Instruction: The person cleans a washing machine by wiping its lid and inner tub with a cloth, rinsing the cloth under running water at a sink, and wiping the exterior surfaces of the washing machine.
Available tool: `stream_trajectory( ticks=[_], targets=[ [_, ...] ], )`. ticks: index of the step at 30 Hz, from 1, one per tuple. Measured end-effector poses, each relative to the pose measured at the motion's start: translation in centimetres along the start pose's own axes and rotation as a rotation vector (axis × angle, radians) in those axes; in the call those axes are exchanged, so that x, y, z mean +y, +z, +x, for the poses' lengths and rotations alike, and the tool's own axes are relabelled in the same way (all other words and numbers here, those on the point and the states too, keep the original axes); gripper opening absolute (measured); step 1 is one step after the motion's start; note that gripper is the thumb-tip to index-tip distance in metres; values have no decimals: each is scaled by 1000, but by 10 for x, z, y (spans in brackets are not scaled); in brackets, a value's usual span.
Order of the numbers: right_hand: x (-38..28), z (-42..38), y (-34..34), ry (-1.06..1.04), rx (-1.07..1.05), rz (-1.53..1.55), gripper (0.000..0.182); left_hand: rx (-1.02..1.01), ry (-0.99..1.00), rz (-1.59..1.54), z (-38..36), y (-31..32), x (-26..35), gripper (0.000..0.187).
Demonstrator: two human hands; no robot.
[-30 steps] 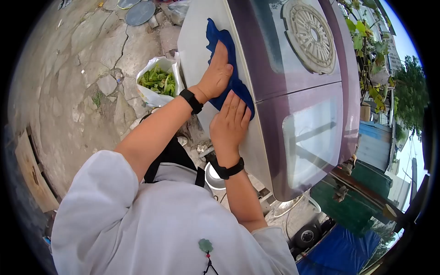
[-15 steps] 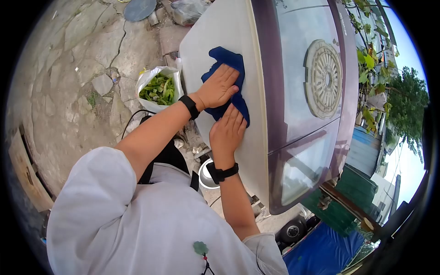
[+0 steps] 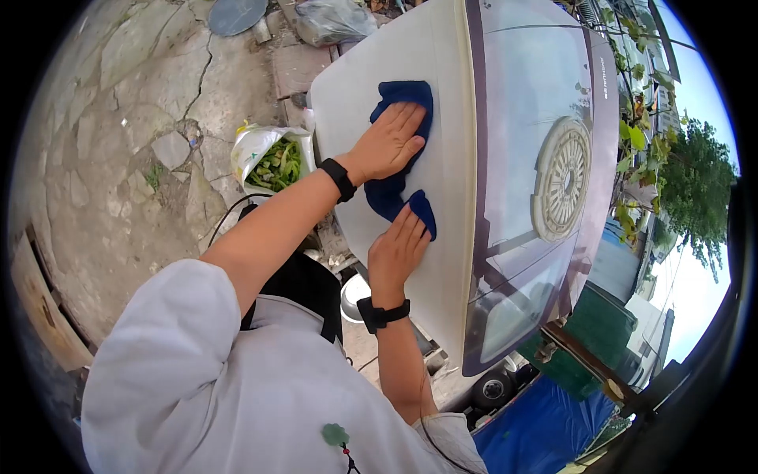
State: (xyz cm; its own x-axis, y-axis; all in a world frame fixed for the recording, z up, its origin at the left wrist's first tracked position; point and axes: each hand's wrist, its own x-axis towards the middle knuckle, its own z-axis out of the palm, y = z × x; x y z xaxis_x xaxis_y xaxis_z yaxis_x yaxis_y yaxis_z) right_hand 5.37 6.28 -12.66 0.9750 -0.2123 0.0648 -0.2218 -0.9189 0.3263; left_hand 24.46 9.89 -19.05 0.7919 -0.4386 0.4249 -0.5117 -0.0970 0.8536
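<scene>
A dark blue cloth [image 3: 384, 193] lies bunched on the white side panel [image 3: 347, 99] of a large appliance-like box. My left hand [image 3: 388, 142] rests flat on the cloth's upper part, fingers stretched out and pointing up and right. Lower down, my right hand [image 3: 397, 254] presses its spread fingertips on the cloth's lower end, where a folded corner stands up beside them. Both palms face the panel and are hidden. A black band circles each wrist.
Beside the panel stands a white bag [image 3: 246, 154] of green leaves. A clear plastic bag [image 3: 332, 22] and a round grey lid [image 3: 237, 14] lie on cracked ground. A round vented disc [image 3: 564, 180] is on the glassy front. A metal bowl [image 3: 355, 299] sits below.
Both hands have shifted slightly right with the cloth, the right one also a little down. A cloth corner now folds up by my right fingertips. The view has shifted a little.
</scene>
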Motion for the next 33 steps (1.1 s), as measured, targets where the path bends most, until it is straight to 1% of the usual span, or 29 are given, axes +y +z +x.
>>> stream_trajectory(
  ticks=[2, 4, 6, 7, 8, 10, 13, 16, 17, 20, 21, 22, 28, 33],
  targets=[
    [-13, 32, 0, -12, 36, 18, 57, 195, 26, -82, 52, -13, -19, 57],
    [-28, 62, -3, -3, 61, 48, 62, 241, 85, -71, 93, -34, -44, 60],
    [-37, 85, 0, -32, 75, 81, 69, 182, 94, -172, 124, -55, -62, 63],
    [-41, 95, 2, -44, 81, 100, 73, 103, 31, -234, 140, -67, -72, 60],
    [-45, 105, 1, -41, 95, 104, 71, 24, 24, -338, 152, -76, -77, 63],
    [-49, 117, -1, -34, 118, 113, 68, -35, 18, -447, 160, -80, -81, 60],
    [-43, 113, 3, -86, 114, 95, 68, 18, 4, -505, 148, -67, -94, 57],
    [-31, 95, 11, -162, 84, 51, 68, 154, -92, -476, 122, -48, -103, 52],
    [-27, 87, 13, -175, 71, 71, 66, 116, -82, -462, 111, -43, -108, 58],
    [-16, 59, 19, -198, 34, 150, 60, 308, -288, -355, 60, 0, -123, 64],
    [-14, 47, 22, -195, 18, 187, 56, 355, -378, -368, 47, 10, -109, 66],
    [-10, 35, 22, -192, 2, 224, 53, 370, -407, -388, 31, 19, -103, 67],
    [32, -57, 27, -228, -156, 226, 49, 359, -627, -462, -72, 81, -75, 69],
    [76, -155, 39, -236, -309, 188, 50, 299, -856, -531, -190, 174, -60, 70]
  ],
)
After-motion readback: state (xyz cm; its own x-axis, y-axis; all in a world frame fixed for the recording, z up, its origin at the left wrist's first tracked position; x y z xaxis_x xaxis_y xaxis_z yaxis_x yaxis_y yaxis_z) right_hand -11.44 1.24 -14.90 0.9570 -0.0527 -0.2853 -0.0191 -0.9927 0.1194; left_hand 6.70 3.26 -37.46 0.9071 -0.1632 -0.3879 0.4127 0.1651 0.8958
